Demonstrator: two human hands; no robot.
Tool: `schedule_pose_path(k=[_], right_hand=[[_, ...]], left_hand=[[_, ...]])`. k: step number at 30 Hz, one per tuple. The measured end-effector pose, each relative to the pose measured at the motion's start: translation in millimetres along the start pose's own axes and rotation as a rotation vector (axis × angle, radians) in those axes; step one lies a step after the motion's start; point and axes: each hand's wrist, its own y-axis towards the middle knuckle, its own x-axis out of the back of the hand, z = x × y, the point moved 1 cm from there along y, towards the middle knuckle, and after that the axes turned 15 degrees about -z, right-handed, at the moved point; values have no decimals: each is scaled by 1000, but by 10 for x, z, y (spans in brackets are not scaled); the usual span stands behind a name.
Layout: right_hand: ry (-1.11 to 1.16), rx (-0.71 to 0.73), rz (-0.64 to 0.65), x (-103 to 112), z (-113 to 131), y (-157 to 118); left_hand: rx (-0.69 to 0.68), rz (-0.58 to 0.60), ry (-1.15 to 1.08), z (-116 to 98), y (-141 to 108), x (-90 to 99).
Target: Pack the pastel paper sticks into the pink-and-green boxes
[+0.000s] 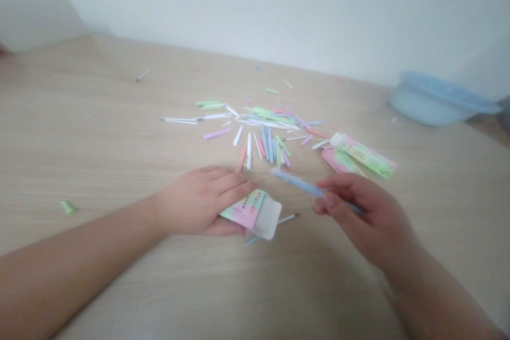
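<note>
Fingers wrapped round a pink and green carton (247,209), my left hand (207,200) holds it low over the table, its white flap open toward the right. My right hand (360,212) pinches a light blue pen (298,183), whose far end points up and left, apart from the carton. A white refill (288,219) and a thin blue piece (252,240) show beside and below the carton. Beyond both hands lies a loose spread of pen parts (269,143) in blue, green, white, purple and red.
Flat pink and green cartons (364,154) overlap right of the pen parts. A blue basin (434,101) stands at the back right. On the wooden table (119,159), a small green piece (69,207) lies left and a refill (143,75) farther back. A white wall rises behind.
</note>
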Motion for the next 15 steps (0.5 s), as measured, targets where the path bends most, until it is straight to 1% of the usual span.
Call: schedule_pose_path(k=[3, 6, 8, 10, 13, 15], right_hand=[[17, 23, 195, 87, 47, 14], [-83, 72, 285, 58, -5, 10], [-142, 80, 315, -17, -55, -24], [-162, 58, 340, -127, -83, -79], [-162, 31, 396, -314, -66, -159], [-145, 66, 422, -387, -32, -179]], left_hand=[[31, 25, 12, 8, -16, -2], [42, 24, 14, 11, -27, 1], [43, 33, 11, 10, -28, 0], [41, 45, 5, 4, -25, -5], [32, 47, -10, -9, -26, -12], [32, 45, -23, -15, -29, -14]])
